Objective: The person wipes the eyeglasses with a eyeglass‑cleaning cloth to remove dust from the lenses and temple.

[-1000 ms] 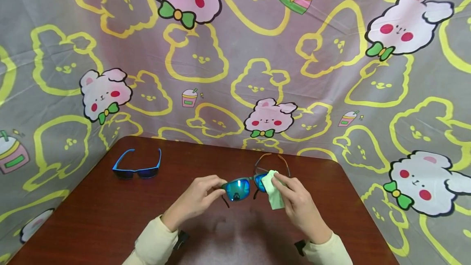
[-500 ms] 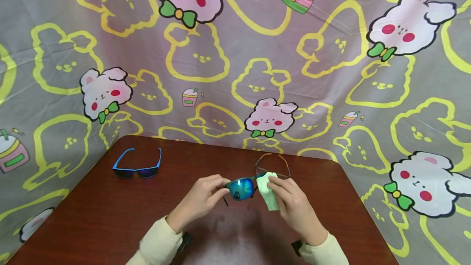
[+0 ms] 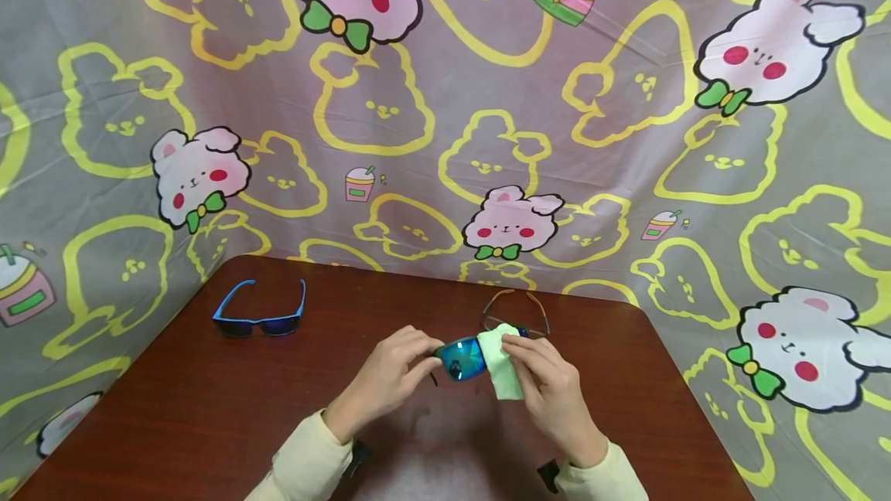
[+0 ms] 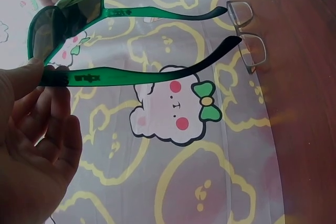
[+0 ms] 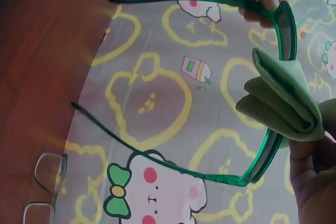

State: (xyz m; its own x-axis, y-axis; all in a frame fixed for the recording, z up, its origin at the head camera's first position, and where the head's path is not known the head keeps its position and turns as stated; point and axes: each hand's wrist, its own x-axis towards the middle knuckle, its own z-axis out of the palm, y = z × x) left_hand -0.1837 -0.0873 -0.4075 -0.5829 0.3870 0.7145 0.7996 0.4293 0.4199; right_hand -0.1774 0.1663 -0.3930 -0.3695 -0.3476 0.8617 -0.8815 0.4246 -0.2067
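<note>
The left hand point(image 3: 393, 368) pinches, between thumb and fingers, one end of the green translucent plastic sunglasses with blue mirrored lenses point(image 3: 462, 359), which are held in the air above the dark red-brown worktop point(image 3: 167, 408). The right hand point(image 3: 550, 386) pinches a folded pale green cloth point(image 3: 500, 366) against the middle of their front. On the worktop lie blue-framed sunglasses with dark lenses point(image 3: 257, 322), well apart at the left, and thin-rimmed clear eyeglasses with orange-brown temples point(image 3: 539, 305), behind the right hand.
</note>
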